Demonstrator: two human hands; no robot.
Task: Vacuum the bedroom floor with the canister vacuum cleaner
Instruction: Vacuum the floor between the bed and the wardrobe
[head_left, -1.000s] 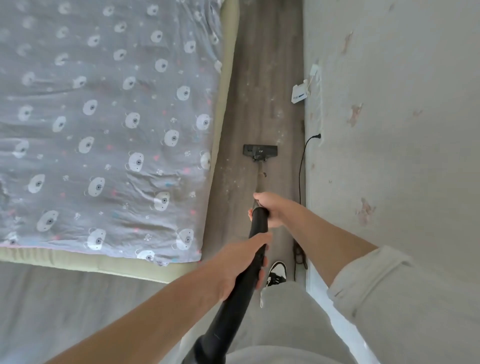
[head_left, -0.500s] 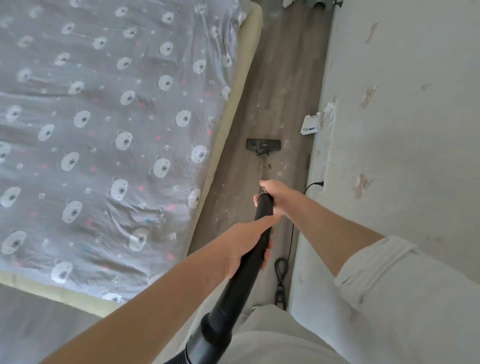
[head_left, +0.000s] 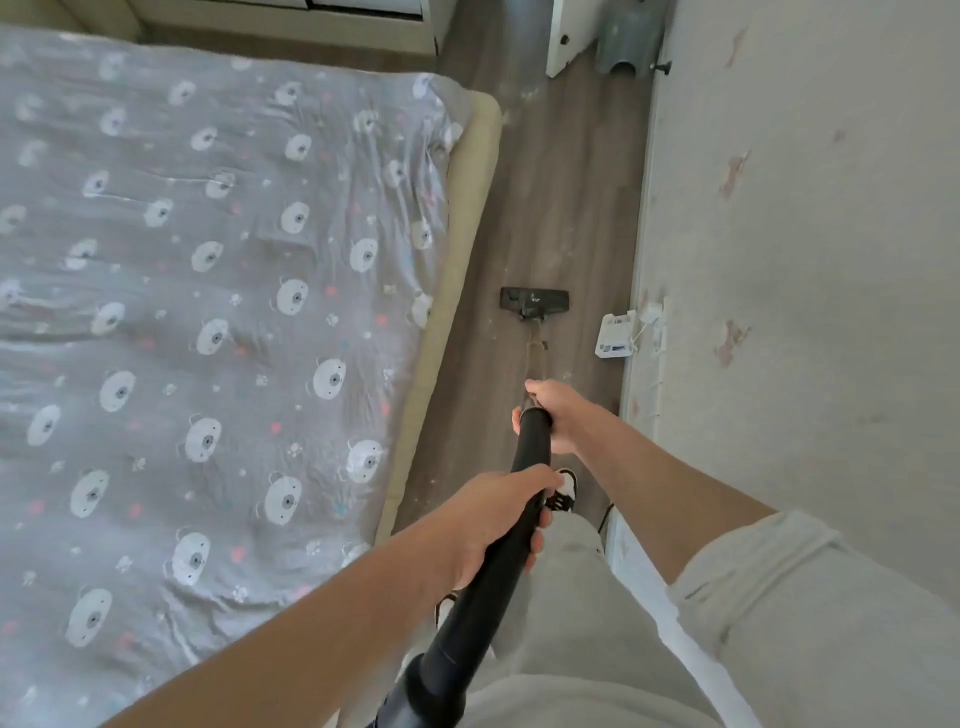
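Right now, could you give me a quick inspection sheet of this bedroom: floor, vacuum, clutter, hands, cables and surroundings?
Surface: wood-look floor, pale specks scattered along the strip between bed and wall.
Job's things: floor nozzle flat on the floor; black hose handle leads back to the person.
Clutter: small white device on the floor by the wall.
Hands: left hand grips the black handle; right hand grips further forward, at the handle's front end.
Cables: thin white cord at the white device.
Surroundings: bed with bear-print sheet; scuffed wall; grey stool.
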